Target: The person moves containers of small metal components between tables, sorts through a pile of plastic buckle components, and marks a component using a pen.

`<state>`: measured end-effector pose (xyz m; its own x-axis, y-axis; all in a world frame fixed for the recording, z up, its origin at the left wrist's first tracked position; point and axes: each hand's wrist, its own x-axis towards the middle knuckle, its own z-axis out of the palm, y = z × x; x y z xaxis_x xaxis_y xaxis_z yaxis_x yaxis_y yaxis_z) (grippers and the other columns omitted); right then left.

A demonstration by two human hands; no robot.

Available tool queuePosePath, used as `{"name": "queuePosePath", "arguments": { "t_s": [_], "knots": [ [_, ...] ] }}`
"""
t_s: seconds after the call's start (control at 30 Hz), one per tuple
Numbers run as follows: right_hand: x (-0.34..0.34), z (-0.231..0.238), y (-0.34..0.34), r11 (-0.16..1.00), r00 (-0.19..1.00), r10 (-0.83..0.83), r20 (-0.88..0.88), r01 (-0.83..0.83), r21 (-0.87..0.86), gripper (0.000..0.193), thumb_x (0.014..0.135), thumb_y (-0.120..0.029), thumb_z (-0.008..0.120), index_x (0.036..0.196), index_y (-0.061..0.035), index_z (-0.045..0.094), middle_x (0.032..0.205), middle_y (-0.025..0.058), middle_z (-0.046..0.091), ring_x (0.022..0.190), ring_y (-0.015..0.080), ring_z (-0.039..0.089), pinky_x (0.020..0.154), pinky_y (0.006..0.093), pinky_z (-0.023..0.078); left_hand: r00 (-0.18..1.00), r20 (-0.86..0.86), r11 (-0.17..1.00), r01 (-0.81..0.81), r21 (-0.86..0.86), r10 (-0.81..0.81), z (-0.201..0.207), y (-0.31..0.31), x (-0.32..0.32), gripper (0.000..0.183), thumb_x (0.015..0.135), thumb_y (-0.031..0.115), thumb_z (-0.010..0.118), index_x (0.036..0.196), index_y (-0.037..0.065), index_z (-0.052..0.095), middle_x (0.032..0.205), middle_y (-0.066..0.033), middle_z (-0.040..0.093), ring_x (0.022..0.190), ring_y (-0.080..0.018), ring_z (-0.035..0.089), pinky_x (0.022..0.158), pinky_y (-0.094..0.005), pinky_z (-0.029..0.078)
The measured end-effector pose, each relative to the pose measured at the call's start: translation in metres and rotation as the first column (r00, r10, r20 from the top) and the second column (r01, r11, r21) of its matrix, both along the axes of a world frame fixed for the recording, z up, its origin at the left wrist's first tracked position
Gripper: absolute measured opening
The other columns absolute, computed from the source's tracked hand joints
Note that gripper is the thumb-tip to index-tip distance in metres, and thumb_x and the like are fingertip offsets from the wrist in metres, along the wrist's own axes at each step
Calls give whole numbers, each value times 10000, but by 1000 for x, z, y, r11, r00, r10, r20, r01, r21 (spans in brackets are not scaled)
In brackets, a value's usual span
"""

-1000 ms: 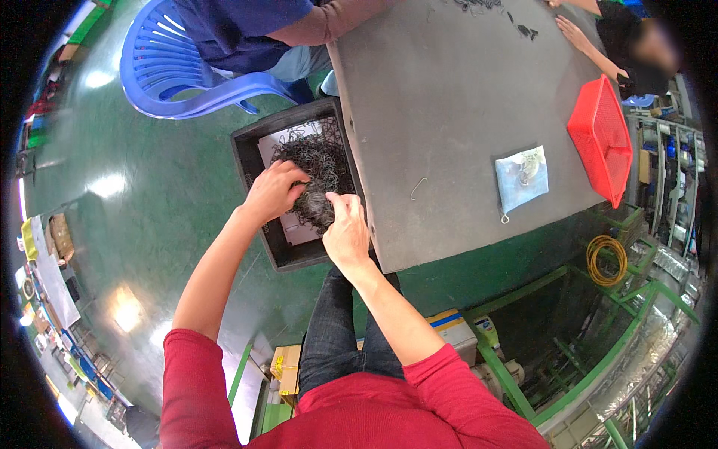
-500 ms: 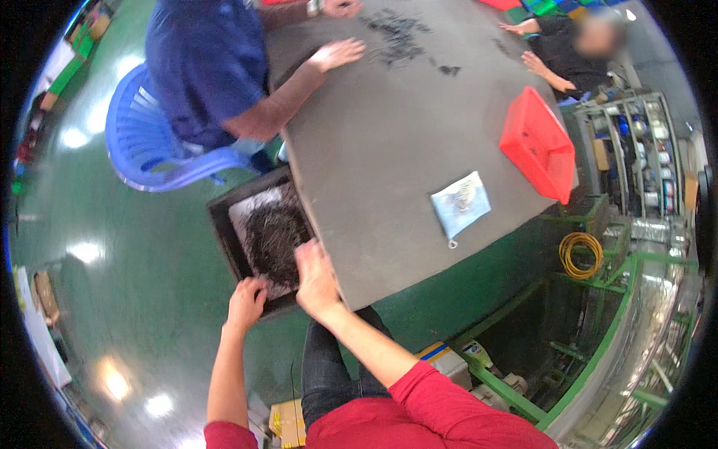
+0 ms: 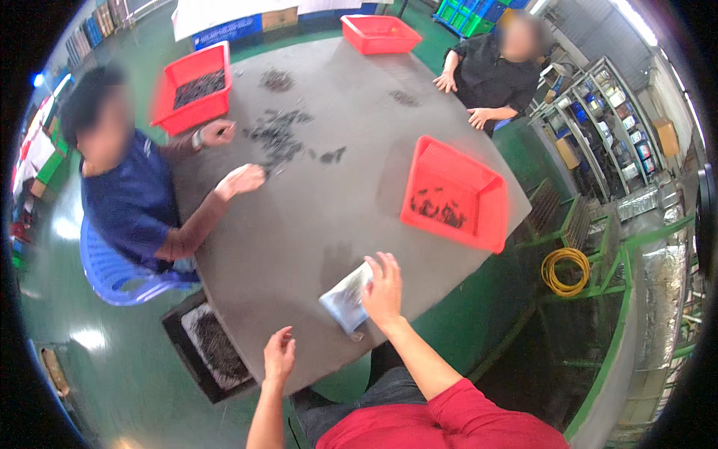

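Observation:
My right hand (image 3: pixel 384 293) grips the right edge of a light blue and white pouch (image 3: pixel 345 298) over the near part of the grey table (image 3: pixel 321 224). The pouch is blurred and tilted in view, and a small ring hangs from its lower corner. Whether it still touches the tabletop I cannot tell. My left hand (image 3: pixel 279 355) hovers by the table's near left edge, fingers loosely bent and apart, with nothing visible in it. Below that edge stands a black box (image 3: pixel 179 329) with a heap of thin dark pieces (image 3: pixel 217 340) on a pale lining.
A red basket (image 3: pixel 486 221) with some dark pieces stands at the right. Two more red baskets (image 3: pixel 166 101) (image 3: pixel 381 37) are farther off. Loose dark pieces (image 3: pixel 278 138) lie before a person in blue (image 3: pixel 131 191); a person in black (image 3: pixel 497 78) sits opposite. A blue chair (image 3: pixel 112 269) is left.
Both hands have left the black box. My right hand has moved right to the pouch and taken hold of it; my left hand has risen beside the table edge. The view has shifted.

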<state>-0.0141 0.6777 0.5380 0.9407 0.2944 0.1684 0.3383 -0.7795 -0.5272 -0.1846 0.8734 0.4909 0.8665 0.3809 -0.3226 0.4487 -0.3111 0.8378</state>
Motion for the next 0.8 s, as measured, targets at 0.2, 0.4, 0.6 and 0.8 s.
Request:
{"name": "queuePosePath", "arguments": {
  "t_s": [0.2, 0.4, 0.6, 0.8],
  "knots": [
    [108, 37, -160, 940, 910, -315, 269, 338, -43, 589, 655, -133, 621, 1192, -59, 391, 1225, 195, 343, 1169, 376, 280, 974, 477, 227, 925, -161, 939, -333, 87, 343, -52, -93, 67, 630, 700, 209, 652, 1211, -4, 351, 1024, -163, 519, 910, -254, 525, 796, -334, 416],
    [146, -15, -312, 553, 507, -735, -451, 832, 34, 615, 691, -100, 629, 1202, -51, 290, 1129, 189, 444, 1005, 328, 476, 784, 449, 439, 892, -215, 914, -362, 185, 397, -50, -118, 79, 657, 668, 213, 678, 1205, 8, 361, 1023, -158, 519, 932, -251, 507, 811, -340, 405],
    [145, -32, -331, 652, 508, -420, -752, 745, 139, 328, 704, 7, 513, 1024, -31, 453, 956, 115, 563, 758, 218, 592, 530, 345, 528, 866, -262, 905, -405, 133, 426, -66, -103, 76, 649, 656, 203, 683, 1196, 38, 364, 981, -160, 541, 899, -250, 535, 790, -352, 422],
    [158, -42, -355, 699, 463, -278, -841, 699, 154, 494, 727, -294, 627, 1110, -30, 460, 1018, 120, 566, 827, 210, 592, 658, 356, 510, 859, -355, 929, -350, 123, 370, -50, -114, 95, 699, 661, 201, 682, 1217, 11, 304, 1029, -188, 503, 928, -264, 517, 819, -358, 411]
  ]
}}
